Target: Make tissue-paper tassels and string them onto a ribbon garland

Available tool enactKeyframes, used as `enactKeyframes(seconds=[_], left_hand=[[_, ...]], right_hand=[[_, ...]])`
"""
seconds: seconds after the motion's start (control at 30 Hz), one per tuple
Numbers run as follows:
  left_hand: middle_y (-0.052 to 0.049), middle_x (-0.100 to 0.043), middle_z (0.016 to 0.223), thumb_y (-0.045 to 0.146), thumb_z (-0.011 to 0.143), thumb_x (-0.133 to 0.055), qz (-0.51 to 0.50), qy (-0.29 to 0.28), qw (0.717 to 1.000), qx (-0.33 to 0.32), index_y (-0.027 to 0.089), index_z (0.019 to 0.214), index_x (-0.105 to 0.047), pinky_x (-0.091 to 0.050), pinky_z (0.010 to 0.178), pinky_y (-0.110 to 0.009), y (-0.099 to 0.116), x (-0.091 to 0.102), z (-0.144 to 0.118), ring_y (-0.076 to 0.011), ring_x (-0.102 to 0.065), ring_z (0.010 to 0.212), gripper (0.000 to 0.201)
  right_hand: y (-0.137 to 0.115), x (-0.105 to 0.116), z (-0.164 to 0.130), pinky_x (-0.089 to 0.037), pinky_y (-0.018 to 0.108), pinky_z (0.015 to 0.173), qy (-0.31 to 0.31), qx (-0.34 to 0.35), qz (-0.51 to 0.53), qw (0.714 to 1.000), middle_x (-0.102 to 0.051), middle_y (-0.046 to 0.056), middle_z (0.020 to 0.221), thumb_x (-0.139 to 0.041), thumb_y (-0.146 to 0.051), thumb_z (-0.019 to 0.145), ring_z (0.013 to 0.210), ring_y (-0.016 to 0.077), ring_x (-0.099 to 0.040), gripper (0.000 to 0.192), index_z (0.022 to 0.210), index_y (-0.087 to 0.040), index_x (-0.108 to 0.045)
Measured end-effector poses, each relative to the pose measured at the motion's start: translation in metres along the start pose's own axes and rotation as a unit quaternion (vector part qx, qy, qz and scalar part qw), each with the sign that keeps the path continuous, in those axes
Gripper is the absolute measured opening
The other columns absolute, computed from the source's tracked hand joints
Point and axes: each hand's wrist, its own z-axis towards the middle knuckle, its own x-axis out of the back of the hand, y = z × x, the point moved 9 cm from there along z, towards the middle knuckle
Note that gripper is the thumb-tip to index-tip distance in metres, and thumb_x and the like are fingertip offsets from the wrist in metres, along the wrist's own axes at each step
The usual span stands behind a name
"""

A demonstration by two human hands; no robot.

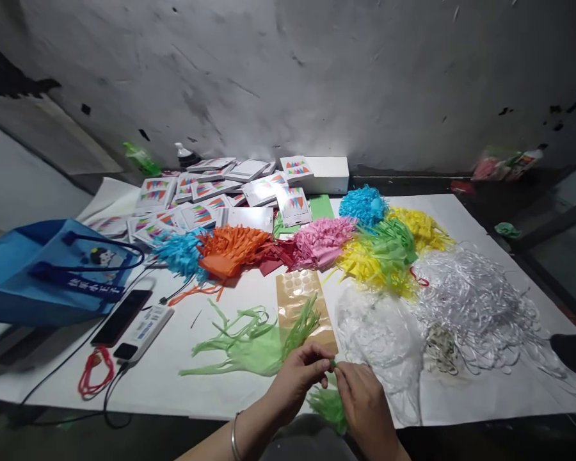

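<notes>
At the left edge of the frame, a blue bag (38, 272) lies on the white-covered worktop (173, 378). Right of it, lower left, you see a black phone (121, 317), a white power bank (146, 330) and a coiled red cable (96, 370). In the upper centre lies a heap of small printed boxes (211, 195); below it runs a row of fringed paper piles, with the orange pile (230, 250) left of the pink pile (321, 242). At lower centre a green fringed sheet (254, 342) lies flat, touching a tan sticker sheet (302, 301). Your left hand (297, 378) and right hand (362, 400) meet at the bottom centre, fingertips pinched together on a small green paper piece (333, 365); a green fringe tuft (329, 406) hangs just under them. A clear plastic bag (379, 339) lies right of your hands, and a mass of white string (480, 307) fills the right of the frame.
</notes>
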Motion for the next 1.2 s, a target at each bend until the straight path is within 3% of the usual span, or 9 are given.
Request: enactKeyframes(seconds=[0.27,0.4,0.47,0.63,0.83,0.97,1.2], left_hand=[[0.000,-0.058,0.065,0.036,0.069,-0.079,0.096,-0.030,0.993,-0.067,0.014,0.073,-0.067,-0.044,0.057,-0.024,0.021,0.024,-0.021,-0.0115,-0.051,0.059,0.026],[-0.003,-0.062,0.074,0.024,0.080,-0.068,0.275,-0.048,0.942,-0.185,0.015,0.076,-0.068,-0.044,0.067,-0.025,0.050,0.022,-0.038,-0.0141,-0.055,0.071,0.010],[-0.003,-0.063,0.076,0.020,0.081,-0.064,0.318,-0.049,0.922,-0.214,0.016,0.077,-0.068,-0.043,0.069,-0.025,0.058,0.022,-0.044,-0.0145,-0.056,0.073,0.008],[-0.003,-0.061,0.075,0.028,0.082,-0.065,0.261,-0.061,0.949,-0.167,0.015,0.079,-0.067,-0.044,0.061,-0.023,0.052,0.031,-0.045,-0.0121,-0.054,0.064,0.014],[-0.002,-0.062,0.074,0.034,0.075,-0.073,0.220,-0.045,0.966,-0.125,0.014,0.084,-0.066,-0.047,0.059,-0.024,0.047,0.043,-0.043,-0.0122,-0.056,0.062,0.023],[-0.002,-0.062,0.074,0.036,0.075,-0.073,0.206,-0.025,0.970,-0.124,0.013,0.081,-0.066,-0.048,0.058,-0.023,0.045,0.051,-0.042,-0.0121,-0.056,0.063,0.025],[-0.004,-0.064,0.079,0.033,0.073,-0.075,0.195,-0.035,0.972,-0.126,0.013,0.085,-0.068,-0.051,0.060,-0.024,0.039,0.055,-0.041,-0.0130,-0.059,0.066,0.024]], right_hand=[[-0.026,-0.024,0.009,-0.035,0.029,0.064,-0.124,0.087,-0.037,0.988,-0.055,-0.001,0.064,-0.039,-0.014,0.094,0.061,0.0158,-0.051,0.025,0.073,-0.022,-0.049],[-0.032,-0.030,0.012,-0.035,0.027,0.063,-0.139,0.054,0.006,0.989,-0.056,-0.001,0.064,-0.041,-0.015,0.093,0.063,0.0152,-0.051,0.025,0.071,-0.022,-0.049],[-0.036,-0.033,0.012,-0.035,0.026,0.063,-0.153,0.042,0.031,0.987,-0.058,-0.001,0.067,-0.042,-0.017,0.093,0.066,0.0158,-0.053,0.023,0.073,-0.022,-0.050],[-0.043,-0.041,0.011,-0.037,0.028,0.064,-0.155,0.038,0.045,0.986,-0.062,0.001,0.074,-0.039,-0.017,0.096,0.070,0.0177,-0.054,0.020,0.086,-0.022,-0.055],[-0.040,-0.050,0.009,-0.039,0.029,0.067,-0.155,0.014,0.051,0.987,-0.061,0.001,0.074,-0.037,-0.018,0.098,0.071,0.0178,-0.054,0.023,0.082,-0.022,-0.053],[-0.038,-0.054,0.009,-0.042,0.026,0.070,-0.167,-0.015,0.105,0.980,-0.064,0.000,0.081,-0.042,-0.022,0.098,0.077,0.0169,-0.057,0.016,0.089,-0.024,-0.055],[-0.044,-0.053,0.011,-0.044,0.028,0.068,-0.128,0.008,0.075,0.989,-0.063,0.001,0.078,-0.040,-0.020,0.097,0.075,0.0185,-0.058,0.020,0.086,-0.023,-0.056]])
